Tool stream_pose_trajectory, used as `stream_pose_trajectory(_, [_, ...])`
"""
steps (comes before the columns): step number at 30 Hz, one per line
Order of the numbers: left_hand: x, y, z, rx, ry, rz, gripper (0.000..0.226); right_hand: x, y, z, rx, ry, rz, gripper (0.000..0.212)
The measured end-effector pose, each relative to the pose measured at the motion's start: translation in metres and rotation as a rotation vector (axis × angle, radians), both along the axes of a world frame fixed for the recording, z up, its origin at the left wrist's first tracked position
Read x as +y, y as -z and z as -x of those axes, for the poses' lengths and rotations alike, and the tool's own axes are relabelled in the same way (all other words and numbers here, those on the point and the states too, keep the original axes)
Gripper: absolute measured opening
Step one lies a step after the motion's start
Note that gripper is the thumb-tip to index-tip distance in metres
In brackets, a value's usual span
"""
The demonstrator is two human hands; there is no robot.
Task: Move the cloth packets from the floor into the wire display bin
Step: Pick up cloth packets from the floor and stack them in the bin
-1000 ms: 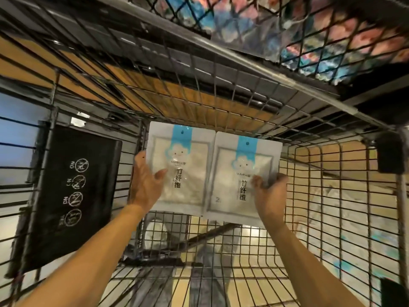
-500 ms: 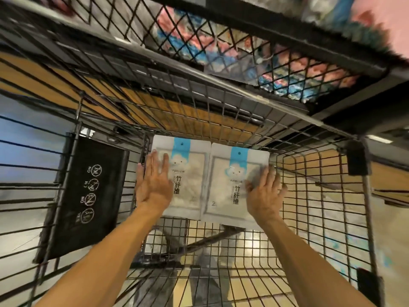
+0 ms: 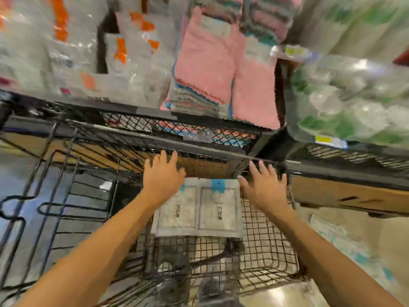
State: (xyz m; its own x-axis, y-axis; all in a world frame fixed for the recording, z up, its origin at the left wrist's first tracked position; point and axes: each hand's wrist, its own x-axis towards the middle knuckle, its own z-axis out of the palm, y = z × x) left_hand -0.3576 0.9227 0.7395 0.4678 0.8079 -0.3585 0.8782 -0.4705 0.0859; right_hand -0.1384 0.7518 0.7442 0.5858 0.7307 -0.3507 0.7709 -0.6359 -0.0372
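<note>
I see two cloth packets (image 3: 198,210) lying flat, side by side, on the mesh floor of the wire display bin (image 3: 265,235). They are between my two hands and a little nearer to me than the fingertips. My left hand (image 3: 162,173) is spread with straight fingers and holds nothing; it covers one packet's far corner. My right hand (image 3: 264,185) is also spread and empty, just beside the other packet. Beyond both hands pink cloths (image 3: 210,63) lie stacked.
</note>
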Motion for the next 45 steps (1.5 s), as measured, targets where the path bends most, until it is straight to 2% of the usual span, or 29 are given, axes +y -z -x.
stream_pose_trajectory(6, [-0.014,-0.138,-0.023,-0.071,0.011,-0.039,0.069,-0.025,-0.128,-0.013,0.001,-0.005,-0.139,0.075])
stream_pose_trajectory(10, [-0.034,-0.215,-0.043,-0.106,0.076,-0.160,0.070,-0.052,-0.205,-0.027,0.025,0.044,-0.204,0.077])
stream_pose_trajectory(13, [-0.049,-0.265,-0.061,-0.165,0.146,-0.234,0.068,-0.075,-0.250,-0.034,-0.026,0.100,-0.256,0.078])
stream_pose_trajectory(19, [-0.082,-0.330,-0.102,-0.279,0.340,-0.251,0.067,-0.131,-0.314,-0.035,-0.110,0.262,-0.332,0.082])
stream_pose_trajectory(25, [-0.115,-0.355,-0.141,-0.330,0.575,-0.240,0.068,-0.215,-0.358,-0.014,-0.206,0.561,-0.381,0.093])
stream_pose_trajectory(34, [-0.224,-0.357,-0.187,-0.404,0.957,-0.121,0.075,-0.367,-0.369,0.061,-0.413,1.015,-0.336,0.083])
stream_pose_trajectory(40, [-0.316,-0.358,-0.200,-0.432,1.154,-0.075,0.074,-0.457,-0.370,0.101,-0.420,1.228,-0.275,0.085])
stream_pose_trajectory(45, [-0.387,-0.346,-0.221,-0.453,1.248,-0.039,0.086,-0.530,-0.354,0.110,-0.411,1.305,-0.296,0.087])
